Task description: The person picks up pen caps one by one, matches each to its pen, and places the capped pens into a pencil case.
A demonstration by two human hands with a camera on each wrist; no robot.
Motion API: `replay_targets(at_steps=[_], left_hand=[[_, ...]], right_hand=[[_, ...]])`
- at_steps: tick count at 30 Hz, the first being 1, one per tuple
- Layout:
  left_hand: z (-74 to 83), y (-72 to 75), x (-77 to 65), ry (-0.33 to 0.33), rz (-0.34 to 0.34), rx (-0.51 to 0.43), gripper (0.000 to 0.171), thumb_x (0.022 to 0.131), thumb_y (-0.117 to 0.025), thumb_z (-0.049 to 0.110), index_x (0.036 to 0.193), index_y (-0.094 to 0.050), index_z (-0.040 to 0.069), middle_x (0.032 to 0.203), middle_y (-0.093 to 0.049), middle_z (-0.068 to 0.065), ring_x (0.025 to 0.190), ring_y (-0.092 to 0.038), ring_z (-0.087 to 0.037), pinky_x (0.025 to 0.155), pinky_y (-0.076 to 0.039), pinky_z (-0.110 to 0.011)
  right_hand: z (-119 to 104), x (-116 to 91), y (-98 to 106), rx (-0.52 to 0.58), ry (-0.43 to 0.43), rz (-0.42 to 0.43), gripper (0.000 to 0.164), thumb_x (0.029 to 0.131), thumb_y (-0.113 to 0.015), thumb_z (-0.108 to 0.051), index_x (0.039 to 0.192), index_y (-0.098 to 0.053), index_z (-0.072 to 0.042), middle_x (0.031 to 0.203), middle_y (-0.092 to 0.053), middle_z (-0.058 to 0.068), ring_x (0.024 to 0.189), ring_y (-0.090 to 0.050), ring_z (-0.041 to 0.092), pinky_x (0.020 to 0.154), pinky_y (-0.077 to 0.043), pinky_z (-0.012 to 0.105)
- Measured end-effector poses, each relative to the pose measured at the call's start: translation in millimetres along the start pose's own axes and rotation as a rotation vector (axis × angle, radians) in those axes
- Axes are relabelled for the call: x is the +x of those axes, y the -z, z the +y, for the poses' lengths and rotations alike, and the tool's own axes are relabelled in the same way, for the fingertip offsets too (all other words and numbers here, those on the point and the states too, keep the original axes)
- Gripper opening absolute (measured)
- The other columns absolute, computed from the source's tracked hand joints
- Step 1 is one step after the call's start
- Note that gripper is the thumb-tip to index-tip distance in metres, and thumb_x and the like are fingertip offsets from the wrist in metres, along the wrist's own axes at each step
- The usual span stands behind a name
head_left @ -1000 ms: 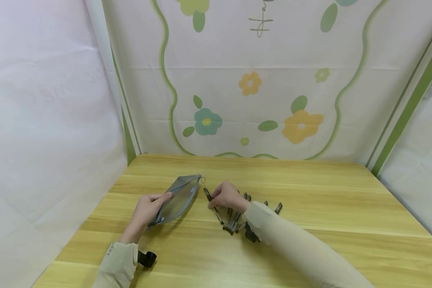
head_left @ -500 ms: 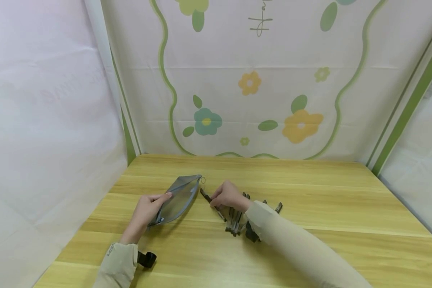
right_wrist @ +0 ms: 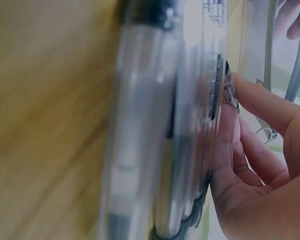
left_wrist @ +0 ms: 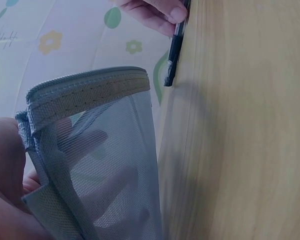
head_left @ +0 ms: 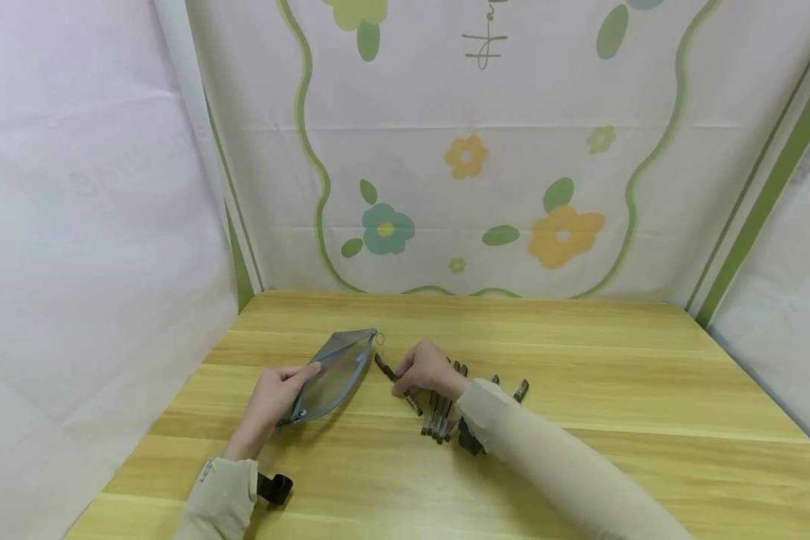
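My left hand (head_left: 277,394) holds a grey-blue mesh zip pouch (head_left: 340,375), thumb on the near side and fingers showing through the mesh in the left wrist view. The pouch mouth gapes toward the right, and a small ring (head_left: 379,339) hangs at its far corner. Between thumb and fingertips, my right hand (head_left: 427,369) pinches a pen (left_wrist: 174,55) with a dark cap and clear barrel. That pen slants just right of the pouch, apart from it. Several similar pens (head_left: 439,420) lie in a loose bunch under the right wrist, partly covered by the sleeve.
The wooden table (head_left: 351,480) runs back to a white cloth wall (head_left: 412,150) printed with flowers. Another pen end (head_left: 522,390) sticks out beyond the right sleeve. Black wrist cameras (head_left: 274,489) sit on both wrists. White cloth (head_left: 108,262) also hangs at the sides.
The pen in my right hand has swung slightly, its far end shifting left toward the pouch. My left hand and the pouch stay in place.
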State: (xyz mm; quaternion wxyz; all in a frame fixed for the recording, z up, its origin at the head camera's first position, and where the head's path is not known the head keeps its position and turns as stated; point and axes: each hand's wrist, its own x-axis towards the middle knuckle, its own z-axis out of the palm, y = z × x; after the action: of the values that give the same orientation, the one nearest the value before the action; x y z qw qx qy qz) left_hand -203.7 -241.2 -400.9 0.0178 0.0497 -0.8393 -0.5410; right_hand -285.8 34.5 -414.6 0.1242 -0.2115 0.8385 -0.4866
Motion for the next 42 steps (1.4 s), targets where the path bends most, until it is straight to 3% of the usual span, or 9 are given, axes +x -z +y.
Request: replay_targets(at_steps=[5,9,19,26,35,39,42], left_hand=[[0.2,0.4,-0.3,0.000,0.001,-0.004,0.050,0.093,-0.065,0.050,0.119,-0.072,0.008,0.136,-0.055,-0.018,0.130,-0.045,-0.038,0.105,-0.036,-0.058],[0.0,0.9,-0.3,0.002,0.005,-0.007,0.050,0.093,-0.065,0.050,0.119,-0.072,0.008,0.136,-0.055,-0.018,0.130,-0.044,-0.038,0.105,-0.036,-0.058],[0.9,0.8,-0.2,0.003,0.018,-0.008,0.050,0.093,-0.065,0.049,0.119,-0.071,0.006,0.136,-0.055,-0.018,0.130,-0.045,-0.038,0.105,-0.035,-0.058],[1.5,0.8,-2.2,0.004,0.018,-0.031,0.051,0.094,-0.064,0.049,0.120,-0.071,0.006,0.137,-0.055,-0.018,0.131,-0.044,-0.037,0.106,-0.035,-0.058],[8.4,-6.5,-1.5,0.026,0.082,-0.063,0.052,0.092,-0.066,0.048,0.119,-0.071,0.004,0.134,-0.057,-0.016,0.126,-0.049,-0.034,0.102,-0.041,-0.054],[12.3,-12.1,-1.8,0.023,0.109,-0.076,0.048,0.092,-0.067,0.046,0.105,-0.076,0.001,0.131,-0.060,-0.015,0.121,-0.053,-0.032,0.098,-0.045,-0.050],[15.0,-15.3,-2.2,0.021,0.133,-0.069,0.049,0.093,-0.067,0.045,0.087,-0.074,-0.003,0.122,-0.065,-0.012,0.103,-0.056,-0.024,0.085,-0.046,-0.038]], right_hand=[[-1.9,1.0,-1.2,-0.038,0.015,0.004,0.013,0.076,-0.081,0.003,0.088,-0.075,0.005,0.081,-0.073,0.010,0.061,-0.069,0.022,0.060,-0.059,0.033],[-0.7,0.7,0.1,0.007,-0.007,0.002,0.009,0.081,-0.077,0.000,0.088,-0.076,0.004,0.082,-0.072,0.009,0.064,-0.069,0.023,0.061,-0.059,0.032],[0.9,-8.2,3.8,0.274,-0.112,0.043,0.020,0.086,-0.072,-0.003,0.104,-0.073,0.006,0.111,-0.068,0.016,0.085,-0.069,0.027,0.074,-0.059,0.037],[-2.7,-13.1,1.5,0.382,-0.164,0.123,0.022,0.088,-0.071,-0.004,0.108,-0.071,0.007,0.109,-0.068,0.016,0.091,-0.068,0.029,0.078,-0.058,0.035],[-12.0,-22.3,-4.5,0.664,-0.214,0.170,0.031,0.093,-0.066,-0.004,0.119,-0.062,0.012,0.121,-0.062,0.025,0.111,-0.060,0.037,0.091,-0.053,0.037],[-17.2,-24.0,-9.1,0.798,-0.214,0.179,0.034,0.093,-0.063,0.000,0.123,-0.057,0.015,0.126,-0.057,0.028,0.117,-0.055,0.039,0.095,-0.050,0.038],[-20.4,-24.8,-11.9,0.870,-0.224,0.182,0.035,0.093,-0.063,0.001,0.124,-0.055,0.014,0.129,-0.054,0.028,0.115,-0.056,0.036,0.098,-0.048,0.038]])
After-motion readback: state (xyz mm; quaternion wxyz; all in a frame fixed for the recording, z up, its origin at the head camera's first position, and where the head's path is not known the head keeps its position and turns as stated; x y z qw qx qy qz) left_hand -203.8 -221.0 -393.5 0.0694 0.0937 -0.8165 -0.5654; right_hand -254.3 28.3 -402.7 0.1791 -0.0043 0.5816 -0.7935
